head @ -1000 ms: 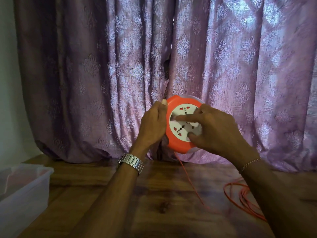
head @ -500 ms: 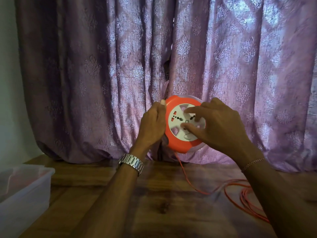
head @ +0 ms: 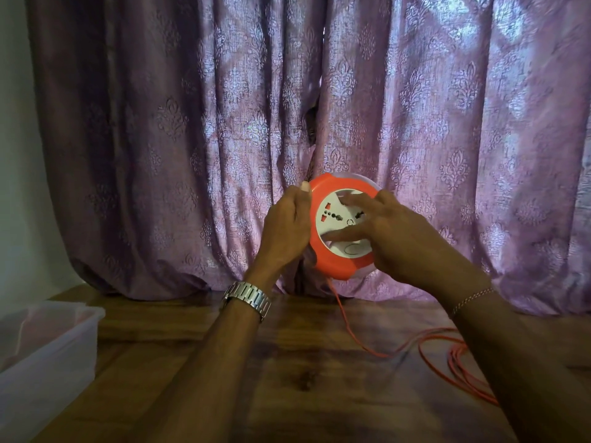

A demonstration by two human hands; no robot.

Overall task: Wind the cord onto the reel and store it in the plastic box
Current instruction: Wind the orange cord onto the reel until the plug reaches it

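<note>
One round, perhaps plastic reel (head: 332,266) in left hand (head: 285,232).

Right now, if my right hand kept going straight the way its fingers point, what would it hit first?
The reel: your right hand points left across its white socket face and seems to be touching it. Beyond lies the left hand gripping the reel's left edge; depth is unclear.

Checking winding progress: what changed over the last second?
Fingers of the right hand shifted across the white socket face, which turned; direction unclear. The cord on the table swung into a bend toward the right. Left hand grips the reel rim as before; plastic box unmoved.
</note>
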